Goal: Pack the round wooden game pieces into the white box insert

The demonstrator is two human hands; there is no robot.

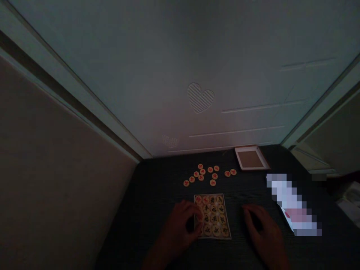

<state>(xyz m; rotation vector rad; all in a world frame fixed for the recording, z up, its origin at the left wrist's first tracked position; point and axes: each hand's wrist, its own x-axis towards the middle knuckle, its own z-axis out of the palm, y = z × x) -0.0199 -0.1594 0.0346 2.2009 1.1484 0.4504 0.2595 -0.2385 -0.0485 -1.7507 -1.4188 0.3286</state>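
A small square tray (229,225) holds several round wooden game pieces (214,219) marked in black and red, packed in rows. My left hand (180,228) rests at the tray's left edge, fingers curled and touching the pieces in its left column. My right hand (263,232) lies on the dark surface just right of the tray, fingers bent downward, holding nothing that I can see. Beyond the tray, several loose pieces with red marks (206,173) lie scattered on the surface.
The dark ribbed table surface (157,202) ends at a pale wall with a heart shape (200,97). An empty box lid (251,158) sits at the back right. A blurred flat item (294,206) lies to the right. The scene is very dim.
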